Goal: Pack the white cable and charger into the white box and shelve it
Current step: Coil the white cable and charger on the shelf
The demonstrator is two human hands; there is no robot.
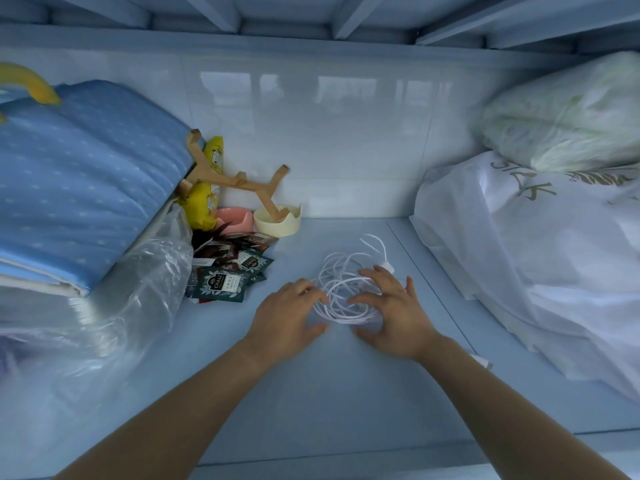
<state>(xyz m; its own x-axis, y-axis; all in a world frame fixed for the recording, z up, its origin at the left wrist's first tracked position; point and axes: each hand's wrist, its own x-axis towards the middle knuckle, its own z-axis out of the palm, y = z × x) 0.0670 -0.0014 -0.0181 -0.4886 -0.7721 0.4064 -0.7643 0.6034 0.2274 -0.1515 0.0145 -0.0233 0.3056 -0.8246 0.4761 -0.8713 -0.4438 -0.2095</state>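
Note:
A loosely coiled white cable lies on the pale shelf surface, in the middle. A small white plug or charger piece sits at the coil's far right edge. My left hand rests at the coil's left side, fingertips touching the loops. My right hand is spread over the coil's right side, fingers apart and touching the cable. Neither hand has lifted it. No white box is in view.
Folded blue bedding and a clear plastic bag fill the left. Tea sachets, a cream bowl, a pink dish and a wooden stand sit behind-left. White bagged bedding crowds the right.

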